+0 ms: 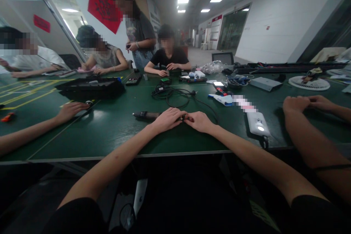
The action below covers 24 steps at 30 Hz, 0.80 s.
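Note:
My left hand (168,120) and my right hand (202,121) meet close above the green table, fingers bent around a small dark part (182,118) with a brassy spot. Most of that part is hidden by my fingers, so its kind cannot be told. The fingertips of both hands pinch it from either side. Just left of my left hand lies a dark cylindrical tool with a narrow metal tip, like an electric screwdriver (143,115), its rear end partly behind the hand. Behind my hands a black cable (175,94) lies coiled.
A black tray (91,87) stands at the left rear. To the right lie a white device (257,123), a blue-and-white packet (221,99) and a grey box (265,83). Other people's hands (72,111) reach in from both sides; several people work across the green table (109,135).

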### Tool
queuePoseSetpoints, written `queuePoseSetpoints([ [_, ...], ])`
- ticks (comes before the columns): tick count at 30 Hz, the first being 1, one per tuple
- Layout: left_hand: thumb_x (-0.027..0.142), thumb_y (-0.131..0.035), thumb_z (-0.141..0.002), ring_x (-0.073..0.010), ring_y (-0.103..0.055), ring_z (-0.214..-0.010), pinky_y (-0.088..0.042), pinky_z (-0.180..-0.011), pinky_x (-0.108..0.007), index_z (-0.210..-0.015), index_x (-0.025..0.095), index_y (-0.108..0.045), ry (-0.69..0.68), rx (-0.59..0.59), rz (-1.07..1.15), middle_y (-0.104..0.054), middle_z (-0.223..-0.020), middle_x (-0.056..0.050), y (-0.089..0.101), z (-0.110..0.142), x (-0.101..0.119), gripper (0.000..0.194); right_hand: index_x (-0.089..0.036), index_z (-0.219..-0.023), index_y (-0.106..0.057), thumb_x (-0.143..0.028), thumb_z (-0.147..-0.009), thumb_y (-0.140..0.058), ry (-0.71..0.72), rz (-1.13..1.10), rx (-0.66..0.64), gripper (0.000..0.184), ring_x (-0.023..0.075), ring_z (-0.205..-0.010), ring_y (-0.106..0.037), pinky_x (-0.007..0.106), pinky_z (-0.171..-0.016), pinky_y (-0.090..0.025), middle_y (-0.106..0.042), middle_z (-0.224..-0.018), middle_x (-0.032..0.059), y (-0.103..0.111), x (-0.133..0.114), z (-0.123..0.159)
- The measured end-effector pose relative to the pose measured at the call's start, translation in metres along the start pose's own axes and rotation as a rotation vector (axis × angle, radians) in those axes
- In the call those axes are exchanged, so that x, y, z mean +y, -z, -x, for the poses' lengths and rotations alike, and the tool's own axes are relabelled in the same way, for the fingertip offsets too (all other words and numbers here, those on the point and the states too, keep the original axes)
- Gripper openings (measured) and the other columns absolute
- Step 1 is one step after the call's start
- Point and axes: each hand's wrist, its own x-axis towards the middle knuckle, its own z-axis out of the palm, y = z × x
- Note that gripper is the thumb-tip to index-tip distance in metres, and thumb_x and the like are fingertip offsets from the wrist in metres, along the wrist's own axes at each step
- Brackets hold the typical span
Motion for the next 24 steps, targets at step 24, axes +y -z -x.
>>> queuePoseSetpoints([
  [24, 0.026, -0.053, -0.103, -0.0239, -0.065, -0.113, -0.051, -0.099, -0.038, -0.156, 0.020, -0.037, 0.003, -0.010, -0.026, -0.066, -0.128, -0.011, -0.004, 0.003, -0.006, 0.055, -0.018, -0.084, -0.070, -0.035, -0.099, -0.065, 0.184, 0.034, -0.053, 0.023, 0.0157, -0.067, -0.060, 0.027, -0.066, -0.035, -0.071, -0.077, 0.0041, 0.005, 0.021, -0.020],
])
